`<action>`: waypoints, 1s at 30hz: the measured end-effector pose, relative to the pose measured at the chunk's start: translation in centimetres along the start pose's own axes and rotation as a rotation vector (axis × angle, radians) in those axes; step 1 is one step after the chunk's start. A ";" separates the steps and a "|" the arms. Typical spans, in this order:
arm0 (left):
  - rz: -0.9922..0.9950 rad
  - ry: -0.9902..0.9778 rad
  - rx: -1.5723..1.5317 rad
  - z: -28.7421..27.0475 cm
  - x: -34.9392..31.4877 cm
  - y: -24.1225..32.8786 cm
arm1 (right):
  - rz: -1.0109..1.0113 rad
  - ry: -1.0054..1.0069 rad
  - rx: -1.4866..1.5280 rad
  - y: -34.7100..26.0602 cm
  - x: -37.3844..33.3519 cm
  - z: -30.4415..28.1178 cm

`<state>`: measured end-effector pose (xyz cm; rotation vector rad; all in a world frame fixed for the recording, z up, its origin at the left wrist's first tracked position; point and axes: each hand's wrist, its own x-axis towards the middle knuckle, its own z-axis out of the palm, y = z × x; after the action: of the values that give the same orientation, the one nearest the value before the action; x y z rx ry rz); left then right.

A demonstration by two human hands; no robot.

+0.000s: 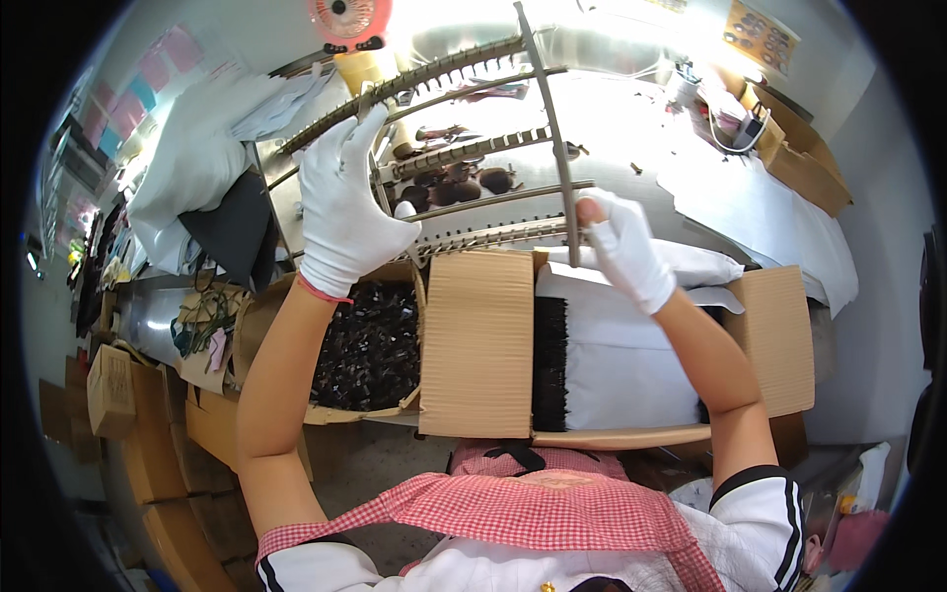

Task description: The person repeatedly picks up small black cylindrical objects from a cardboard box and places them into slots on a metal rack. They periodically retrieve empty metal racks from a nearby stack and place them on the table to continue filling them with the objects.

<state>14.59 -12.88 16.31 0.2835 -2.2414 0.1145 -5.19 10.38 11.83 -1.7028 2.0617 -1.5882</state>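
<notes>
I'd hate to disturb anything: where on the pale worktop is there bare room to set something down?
The pale worktop between the grey metal rack and white sheets at right is mostly bare. Crowded: behind the rack, with dark oval pieces, and left, under white sheeting.

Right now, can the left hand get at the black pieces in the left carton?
Probably yes: the black pieces lie uncovered, though the left hand is at the metal rack.

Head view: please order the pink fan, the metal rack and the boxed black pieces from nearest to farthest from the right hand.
1. Metal rack, at the right hand, on its left.
2. Black pieces, boxed, lower left.
3. Pink fan, far back left.
</notes>
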 end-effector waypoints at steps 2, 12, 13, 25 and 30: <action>0.030 -0.033 -0.001 -0.7 -1.0 -2.2 | 0.138 -0.027 0.080 0.2 -0.8 3.9; -0.247 -0.328 0.145 -8.7 -11.0 -13.4 | 0.720 0.532 0.528 12.1 4.9 2.9; -0.291 -0.360 0.154 -9.4 -12.0 -13.5 | 0.849 0.633 0.623 12.5 6.1 2.4; -0.169 -0.385 0.032 -10.0 -15.8 -10.9 | -0.112 -0.459 -0.264 -1.2 11.0 18.7; -0.261 -0.503 0.029 -10.3 -19.2 -13.6 | 0.672 -0.186 0.045 8.1 10.6 11.4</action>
<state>37.35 -21.04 7.82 0.6796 -2.6725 -0.0741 -8.58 -5.94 6.47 -0.9294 2.1460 -1.1930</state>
